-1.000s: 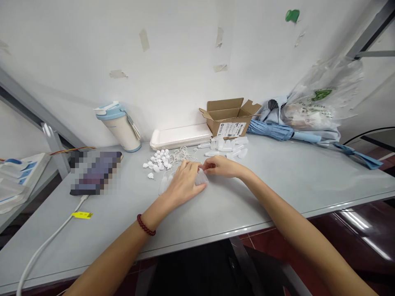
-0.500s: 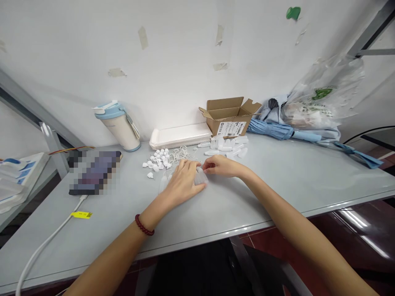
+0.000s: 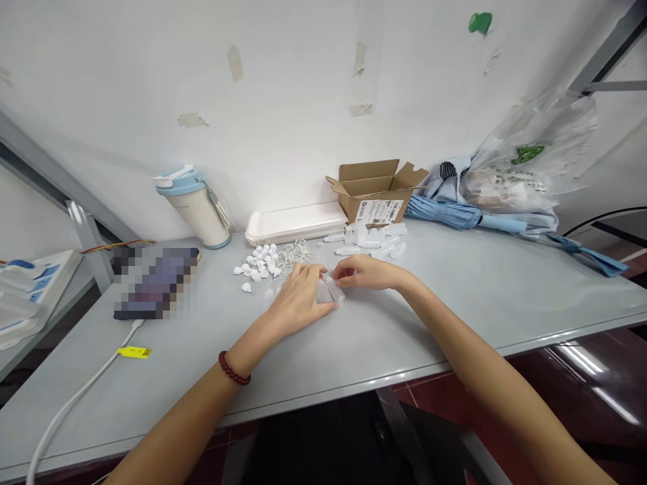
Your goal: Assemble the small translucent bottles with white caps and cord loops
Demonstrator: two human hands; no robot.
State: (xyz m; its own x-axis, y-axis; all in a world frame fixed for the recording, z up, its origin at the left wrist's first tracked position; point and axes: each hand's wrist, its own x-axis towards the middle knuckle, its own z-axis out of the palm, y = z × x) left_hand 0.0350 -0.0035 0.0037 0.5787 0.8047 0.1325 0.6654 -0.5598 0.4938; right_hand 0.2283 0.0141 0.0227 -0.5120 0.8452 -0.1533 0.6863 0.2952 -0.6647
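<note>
My left hand is curved over a row of small translucent plastic bottles lying on the table, its thumb along their near side and its fingers at the far side. Its palm hides part of the row. With fingertips and thumb pinched together, my right hand grips the upper end of the rightmost bottle; the fingers hide that end. Small white caps lie in a heap left of my hands, beside a tangle of white strings. Beyond my right hand is a pile of similar bottles.
An open cardboard box and a stack of white trays stand against the wall. A tumbler and a pixelated phone on a cable are at left. A folded blue umbrella and a plastic bag lie at right.
The rightmost bottle beneath my hands has shifted slightly right, and more of the row shows between them. Both hands stay nearly in place.
</note>
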